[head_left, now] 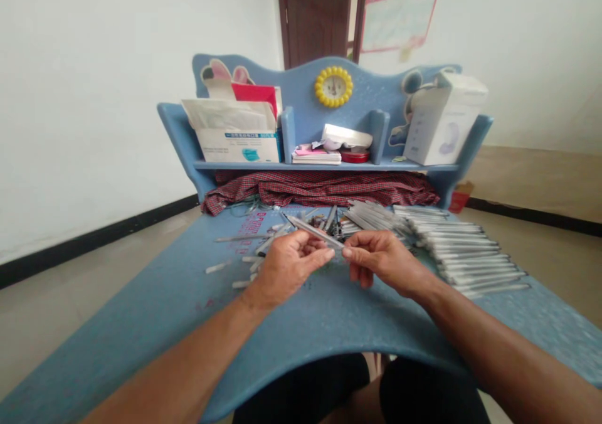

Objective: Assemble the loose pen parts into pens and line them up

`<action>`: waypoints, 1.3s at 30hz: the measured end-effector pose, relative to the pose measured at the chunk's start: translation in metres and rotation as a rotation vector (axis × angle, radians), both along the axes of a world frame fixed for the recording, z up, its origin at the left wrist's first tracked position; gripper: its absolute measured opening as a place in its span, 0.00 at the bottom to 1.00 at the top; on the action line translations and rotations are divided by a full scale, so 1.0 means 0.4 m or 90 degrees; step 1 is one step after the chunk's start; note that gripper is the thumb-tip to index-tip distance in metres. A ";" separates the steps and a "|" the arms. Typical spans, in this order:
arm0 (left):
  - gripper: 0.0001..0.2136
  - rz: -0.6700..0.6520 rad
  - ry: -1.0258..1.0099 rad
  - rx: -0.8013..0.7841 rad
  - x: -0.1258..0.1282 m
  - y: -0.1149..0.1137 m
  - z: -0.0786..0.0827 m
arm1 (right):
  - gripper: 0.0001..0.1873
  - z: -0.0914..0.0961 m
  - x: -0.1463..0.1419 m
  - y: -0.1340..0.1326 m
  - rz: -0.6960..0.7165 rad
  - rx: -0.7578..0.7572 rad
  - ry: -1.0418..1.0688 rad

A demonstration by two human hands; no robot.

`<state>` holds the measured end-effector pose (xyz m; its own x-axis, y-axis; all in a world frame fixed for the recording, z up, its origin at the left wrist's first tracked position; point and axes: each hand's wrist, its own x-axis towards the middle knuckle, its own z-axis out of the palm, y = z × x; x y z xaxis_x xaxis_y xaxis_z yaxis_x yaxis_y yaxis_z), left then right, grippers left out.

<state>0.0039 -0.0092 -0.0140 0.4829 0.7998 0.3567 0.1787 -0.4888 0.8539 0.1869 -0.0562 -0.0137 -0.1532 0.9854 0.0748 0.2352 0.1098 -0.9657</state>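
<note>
A slim, clear-barrelled pen (316, 230) slants between my two hands above the desk, its dark tip pointing up and to the left. The fingers of my left hand (297, 258) are closed around its middle, thumb toward the near end. With thumb and forefinger, my right hand (379, 258) pinches the near right end. Behind the hands lie loose pen parts (329, 218), partly hidden by them. Several short clear caps (242, 284) lie left of my left hand. To the right, many similar pens (475, 254) are stacked in a row.
A blue desk (155, 323) carries a raised shelf (263, 165) at its back. On that shelf stand a mask box (239, 145), a stack of papers (316, 158), a red tin (354, 157) and a white box (444, 123). Checked cloth (324, 189) is bunched underneath.
</note>
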 end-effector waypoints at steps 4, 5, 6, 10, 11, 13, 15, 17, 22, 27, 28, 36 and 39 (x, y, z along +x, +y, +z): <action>0.05 0.122 0.327 0.354 -0.002 0.001 -0.020 | 0.11 0.018 0.068 0.007 -0.108 0.114 -0.313; 0.04 0.134 0.396 0.406 -0.001 -0.001 -0.023 | 0.10 0.023 0.085 0.007 -0.119 0.128 -0.400; 0.03 0.138 0.458 0.437 0.001 -0.003 -0.026 | 0.10 0.029 0.099 0.006 -0.122 0.130 -0.478; 0.05 0.155 0.591 0.470 0.010 -0.011 -0.030 | 0.09 0.044 0.128 0.001 -0.117 0.083 -0.633; 0.05 0.157 0.604 0.472 0.011 -0.011 -0.029 | 0.09 0.045 0.128 0.001 -0.114 0.070 -0.645; 0.06 0.157 0.619 0.475 0.014 -0.009 -0.028 | 0.09 0.045 0.125 0.003 -0.114 0.060 -0.660; 0.06 0.152 0.624 0.477 0.014 -0.006 -0.028 | 0.09 0.042 0.121 0.006 -0.105 0.066 -0.666; 0.07 0.144 0.622 0.474 0.013 -0.003 -0.029 | 0.09 0.040 0.117 0.008 -0.085 0.071 -0.661; 0.07 0.134 0.610 0.458 0.009 -0.004 -0.028 | 0.10 0.044 0.120 0.003 -0.044 0.048 -0.593; 0.08 0.113 0.609 0.443 0.004 -0.005 -0.025 | 0.08 0.041 0.149 0.000 0.007 -0.053 -0.450; 0.08 0.104 0.609 0.442 0.003 -0.004 -0.026 | 0.08 0.039 0.158 0.001 0.018 -0.074 -0.432; 0.08 0.031 0.610 0.452 0.000 -0.001 -0.031 | 0.08 0.037 0.195 0.002 0.073 -0.114 -0.387; 0.08 0.028 0.614 0.441 0.000 -0.002 -0.032 | 0.08 0.043 0.195 -0.003 0.062 -0.121 -0.389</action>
